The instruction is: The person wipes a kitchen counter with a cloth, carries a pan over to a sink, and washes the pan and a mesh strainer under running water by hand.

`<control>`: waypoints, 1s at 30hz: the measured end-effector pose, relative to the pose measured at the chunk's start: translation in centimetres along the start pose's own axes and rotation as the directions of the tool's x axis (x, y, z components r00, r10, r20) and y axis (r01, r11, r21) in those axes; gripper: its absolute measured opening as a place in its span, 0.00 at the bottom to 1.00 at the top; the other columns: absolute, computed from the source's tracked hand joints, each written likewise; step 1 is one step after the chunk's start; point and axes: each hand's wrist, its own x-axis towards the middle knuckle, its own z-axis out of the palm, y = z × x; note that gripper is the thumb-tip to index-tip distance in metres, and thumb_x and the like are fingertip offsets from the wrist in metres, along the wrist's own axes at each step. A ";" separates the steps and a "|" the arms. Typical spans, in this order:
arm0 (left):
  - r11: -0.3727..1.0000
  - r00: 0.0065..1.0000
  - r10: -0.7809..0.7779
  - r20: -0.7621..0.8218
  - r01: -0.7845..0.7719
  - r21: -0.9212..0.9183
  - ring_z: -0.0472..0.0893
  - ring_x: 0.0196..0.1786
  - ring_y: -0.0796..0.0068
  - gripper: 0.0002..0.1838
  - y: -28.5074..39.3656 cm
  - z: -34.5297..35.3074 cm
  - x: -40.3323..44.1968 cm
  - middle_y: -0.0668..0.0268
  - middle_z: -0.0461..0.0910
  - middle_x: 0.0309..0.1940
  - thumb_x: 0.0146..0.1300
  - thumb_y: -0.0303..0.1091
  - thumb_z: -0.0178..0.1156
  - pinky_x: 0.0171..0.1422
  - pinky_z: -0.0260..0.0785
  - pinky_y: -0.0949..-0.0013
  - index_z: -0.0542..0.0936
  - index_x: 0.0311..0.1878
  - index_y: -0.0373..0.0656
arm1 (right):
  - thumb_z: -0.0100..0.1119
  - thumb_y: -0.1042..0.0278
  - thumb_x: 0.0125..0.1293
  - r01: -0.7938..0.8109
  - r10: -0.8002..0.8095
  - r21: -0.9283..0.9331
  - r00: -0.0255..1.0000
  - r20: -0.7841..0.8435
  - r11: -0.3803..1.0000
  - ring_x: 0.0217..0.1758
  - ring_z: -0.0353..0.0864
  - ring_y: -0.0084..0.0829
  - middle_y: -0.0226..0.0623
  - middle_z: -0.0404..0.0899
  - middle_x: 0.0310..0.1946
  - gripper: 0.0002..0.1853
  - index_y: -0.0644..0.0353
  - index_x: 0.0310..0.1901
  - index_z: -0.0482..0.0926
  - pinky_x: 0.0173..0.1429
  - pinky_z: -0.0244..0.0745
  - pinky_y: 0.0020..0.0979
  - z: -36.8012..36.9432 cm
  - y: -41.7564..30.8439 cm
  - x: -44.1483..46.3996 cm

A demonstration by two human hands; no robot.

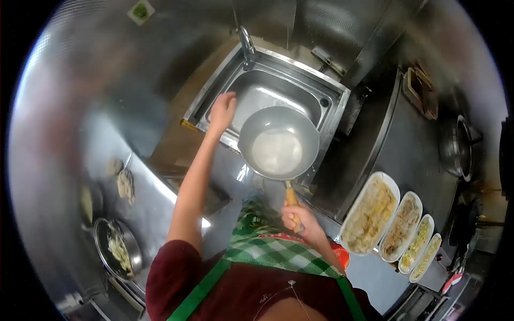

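The right hand (302, 219) has its fingers wrapped closed around the wooden handle (291, 196) of a pan (278, 142), gripping it near its end. A stretch of bare wood shows between those fingers and the metal. The pan's body lies beyond the fingers, away from the person's torso, with its open top facing the camera. It hangs over the near edge of the sink (259, 88), covering part of the basin. A pale round patch shows in the bottom of the pan; whether it is liquid or bare metal I cannot tell.

The left hand (222, 111) is over the sink's left side, to the left of the pan and apart from it. Its fingers are partly hidden, so I cannot tell how far they are open or whether they hold anything. The tap (247, 43) stands beyond it.

Four white dishes (370, 213) of food line the right side; a metal bowl (131, 243) with pale pieces is at left.
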 end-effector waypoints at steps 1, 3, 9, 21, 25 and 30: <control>0.994 0.998 0.056 -0.003 -0.056 0.095 0.74 0.47 0.60 0.15 -2.0 2.0 3.1 0.56 0.75 0.41 0.55 0.35 0.51 0.52 0.64 0.67 0.73 0.44 0.36 | 0.50 0.77 0.55 0.002 0.000 0.043 0.999 -0.038 0.999 0.11 0.62 0.22 0.27 0.62 0.16 0.08 0.57 0.35 0.63 0.14 0.54 0.23 0.8 -0.9 1.4; 0.944 0.979 0.138 0.151 -0.176 0.279 0.64 0.58 0.60 0.20 -4.8 5.4 8.4 0.55 0.67 0.53 0.54 0.33 0.50 0.60 0.56 0.60 0.69 0.51 0.37 | 0.50 0.76 0.55 0.027 -0.019 0.082 0.995 -0.095 0.996 0.10 0.61 0.22 0.27 0.62 0.16 0.09 0.58 0.37 0.63 0.13 0.53 0.24 1.5 -2.6 4.2; 0.232 0.808 -0.060 0.585 -0.559 0.796 0.43 0.69 0.65 0.29 -11.8 13.5 16.6 0.61 0.45 0.67 0.60 0.38 0.40 0.68 0.36 0.55 0.54 0.63 0.36 | 0.51 0.76 0.54 0.086 -0.048 0.110 0.949 -0.310 0.990 0.09 0.60 0.22 0.28 0.62 0.15 0.10 0.56 0.37 0.63 0.12 0.53 0.24 2.6 -6.0 9.0; 0.821 0.864 0.210 0.457 -0.410 0.397 0.69 0.51 0.55 0.19 -11.1 16.5 13.5 0.51 0.70 0.45 0.52 0.35 0.53 0.54 0.60 0.56 0.71 0.46 0.36 | 0.52 0.74 0.51 0.032 -0.105 -0.161 0.878 -0.468 0.986 0.10 0.63 0.23 0.30 0.63 0.16 0.10 0.58 0.33 0.62 0.13 0.57 0.24 2.5 -7.6 13.0; 0.965 0.560 -0.262 0.786 0.155 0.211 0.73 0.46 0.53 0.23 -15.4 24.6 10.3 0.51 0.72 0.42 0.54 0.40 0.53 0.49 0.66 0.59 0.69 0.52 0.41 | 0.51 0.74 0.50 -0.075 -0.373 -0.579 0.696 -0.614 0.812 0.10 0.64 0.23 0.30 0.64 0.16 0.09 0.60 0.32 0.63 0.14 0.60 0.24 5.5 -9.0 12.2; 0.909 0.714 -0.090 0.694 -0.227 0.351 0.70 0.49 0.55 0.22 -16.6 29.7 4.3 0.54 0.70 0.46 0.52 0.42 0.55 0.49 0.65 0.57 0.70 0.48 0.38 | 0.51 0.76 0.50 -0.090 -0.428 -0.592 0.605 -0.671 0.801 0.10 0.64 0.21 0.30 0.64 0.15 0.08 0.62 0.32 0.63 0.13 0.60 0.23 3.7 -8.9 11.2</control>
